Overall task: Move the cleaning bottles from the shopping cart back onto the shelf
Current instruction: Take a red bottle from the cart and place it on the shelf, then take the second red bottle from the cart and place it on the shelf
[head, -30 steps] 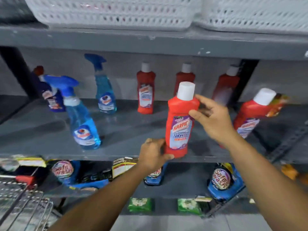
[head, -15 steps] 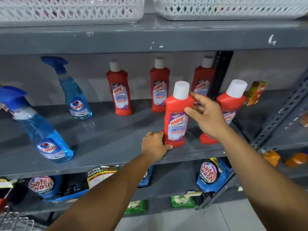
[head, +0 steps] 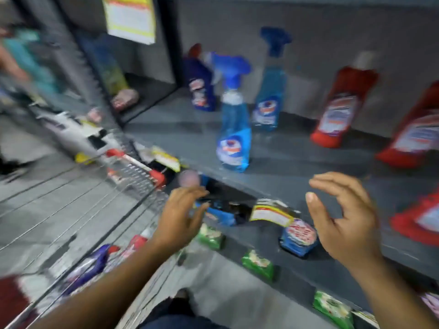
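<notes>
The whole shot is smeared with motion blur, so the fine stuff is hard to read. Both hands are empty and floating in front of the shelf (head: 297,176). The left hand (head: 180,217) is low, over the edge of the cart (head: 133,176), fingers loosely spread and a bit curled, not touching anything. The right hand (head: 344,217) is off to the right, palm turned inward, fingers apart and curved like an open cup, thumb pointing up, also holding nothing.

On the shelf: a blue spray bottle (head: 234,129) stands upright near the front edge, a second spray bottle (head: 270,91) stands behind it near the back wall, and a dark blue bottle (head: 202,89) sits to their left at the back. Red bottles are along the right side: one (head: 342,108) near the back, another (head: 418,131) closer to the front, and a third (head: 420,217) at the right edge, just past the right hand. They look tilted, but that could be the wide lens.

In the cart at lower left there's a purple bottle (head: 90,264) lying down and something red and white (head: 137,241) beside it; too blurry to tell exactly what it is. Green packs (head: 259,264) sit on the shelf below.
</notes>
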Available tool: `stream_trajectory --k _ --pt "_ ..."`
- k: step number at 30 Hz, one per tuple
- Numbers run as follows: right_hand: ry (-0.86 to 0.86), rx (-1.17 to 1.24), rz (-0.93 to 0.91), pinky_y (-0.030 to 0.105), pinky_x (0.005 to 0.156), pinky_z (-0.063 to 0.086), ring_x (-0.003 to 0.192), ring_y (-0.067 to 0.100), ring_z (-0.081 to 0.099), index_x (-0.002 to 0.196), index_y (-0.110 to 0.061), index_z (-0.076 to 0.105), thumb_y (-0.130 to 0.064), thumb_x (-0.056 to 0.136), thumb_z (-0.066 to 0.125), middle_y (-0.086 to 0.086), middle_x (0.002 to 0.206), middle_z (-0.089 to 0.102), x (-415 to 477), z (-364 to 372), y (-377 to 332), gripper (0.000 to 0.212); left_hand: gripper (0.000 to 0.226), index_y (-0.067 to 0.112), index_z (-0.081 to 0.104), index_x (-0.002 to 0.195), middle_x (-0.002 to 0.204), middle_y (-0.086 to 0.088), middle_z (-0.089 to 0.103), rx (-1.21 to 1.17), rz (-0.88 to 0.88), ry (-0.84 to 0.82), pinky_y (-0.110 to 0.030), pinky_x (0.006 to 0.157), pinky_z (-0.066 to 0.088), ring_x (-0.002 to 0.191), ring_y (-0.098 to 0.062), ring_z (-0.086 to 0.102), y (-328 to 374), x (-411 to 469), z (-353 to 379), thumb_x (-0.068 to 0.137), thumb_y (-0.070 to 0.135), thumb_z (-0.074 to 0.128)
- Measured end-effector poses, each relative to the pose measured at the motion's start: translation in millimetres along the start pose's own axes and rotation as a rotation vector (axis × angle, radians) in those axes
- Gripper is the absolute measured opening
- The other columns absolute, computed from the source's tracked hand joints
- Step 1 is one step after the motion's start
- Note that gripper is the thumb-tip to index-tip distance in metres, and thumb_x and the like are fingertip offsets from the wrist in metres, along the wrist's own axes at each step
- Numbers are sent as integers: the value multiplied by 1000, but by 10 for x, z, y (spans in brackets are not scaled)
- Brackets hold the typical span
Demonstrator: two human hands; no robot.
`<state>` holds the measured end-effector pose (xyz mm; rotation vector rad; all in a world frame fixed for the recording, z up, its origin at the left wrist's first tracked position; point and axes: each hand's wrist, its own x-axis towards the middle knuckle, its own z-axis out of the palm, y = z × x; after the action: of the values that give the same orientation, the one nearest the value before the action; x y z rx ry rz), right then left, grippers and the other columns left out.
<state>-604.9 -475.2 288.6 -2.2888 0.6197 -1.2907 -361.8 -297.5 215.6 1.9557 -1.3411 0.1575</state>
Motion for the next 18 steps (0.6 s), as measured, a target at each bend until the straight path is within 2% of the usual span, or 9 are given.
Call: stream_trajectory --k 2,4,6,9,12,14,16,18 --pt "-138 136 -21 22 97 43 101 12 58 99 -7 69 -13 83 63 8 105 65 102 681 -196 18 37 7 66 108 112 -13 69 133 -185 24 -20 99 35 108 -24 58 -584 -359 -576 91 35 50" --pt "-297 231 -42 23 95 44 102 10 58 102 -10 68 -13 83 63 6 107 65 187 1362 -457 21 34 6 64 112 117 -15 67 232 -378 78 -30 97 40 110 -29 59 -1102 -673 -1064 90 30 53" --pt "-463 304 -47 21 95 43 101 8 57 105 -13 67 -15 80 64 3 108 64 269 2012 -733 25 33 8 62 118 125 -15 63 275 -595 116 -37 95 43 113 -33 59 -1517 -908 -1391 91 25 57" --pt "-708 372 18 20 93 42 101 11 59 108 -18 66 -22 76 66 -3 109 63 338 2979 -1167 32 37 5 60 125 129 -19 61 262 -878 105 -38 100 41 118 -36 58 -2109 -1121 -1650 90 19 60" --pt "-999 312 155 31 93 48 106 19 62 116 -19 63 -22 78 69 6 116 66 338 3877 -1449 38 41 10 56 130 131 -13 62 118 -1184 -47 -29 92 42 117 -31 60 -2607 -1311 -1723 91 22 60" --pt "-1201 229 206 33 93 49 106 21 62 119 -16 59 -21 81 68 9 121 65 296 4493 -1578 39 37 8 58 127 130 -14 62 23 -1340 -239 -26 88 42 118 -30 59 -2960 -1536 -1668 91 18 59" --pt "-1350 160 240 35 93 48 105 24 61 121 -12 56 -21 83 66 13 123 63 212 5005 -1607 41 24 15 63 113 124 -13 63 -42 -1438 -459 -28 92 44 116 -29 59 -3183 -1780 -1552 90 16 59" --pt "-1486 12 157 31 92 45 111 28 59 127 -8 52 -21 86 62 14 125 61 52 5535 -1579 44 9 16 57 98 109 -8 60 -59 -1511 -577 -27 91 45 107 -26 59 -3398 -2059 -1402 90 14 59"
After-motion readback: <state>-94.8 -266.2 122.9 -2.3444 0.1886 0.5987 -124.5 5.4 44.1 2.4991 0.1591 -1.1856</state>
